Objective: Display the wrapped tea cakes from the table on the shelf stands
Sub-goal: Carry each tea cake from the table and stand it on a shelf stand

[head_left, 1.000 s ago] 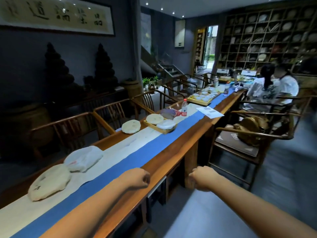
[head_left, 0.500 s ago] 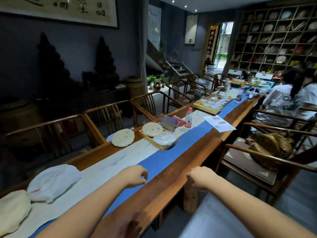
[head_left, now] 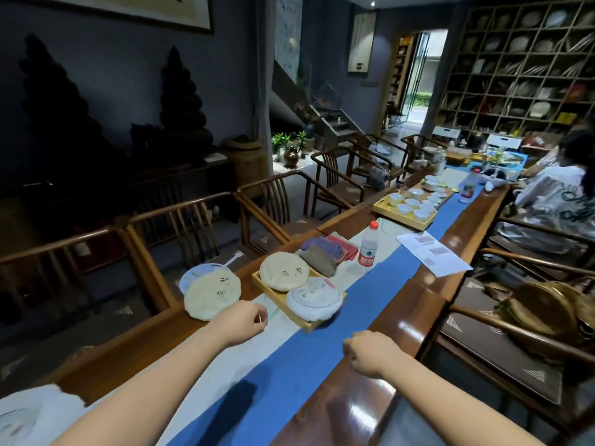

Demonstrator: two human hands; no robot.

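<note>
Both bare forearms reach forward from the near edge, left hand [head_left: 243, 320] farther out than right hand [head_left: 368, 352], each curled into a loose fist with knuckles up, holding nothing, the two well apart.

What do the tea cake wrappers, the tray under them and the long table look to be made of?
Tea cake wrappers: likely matte paper, creased, with inked characters. Tray: pale, unvarnished-looking wood or bamboo; which one is unclear. Table: dark wood, glossy lacquered finish, showing bright reflections.

two tea cakes [head_left: 284, 271] in tray [head_left: 267, 287], another [head_left: 212, 291] left
</note>
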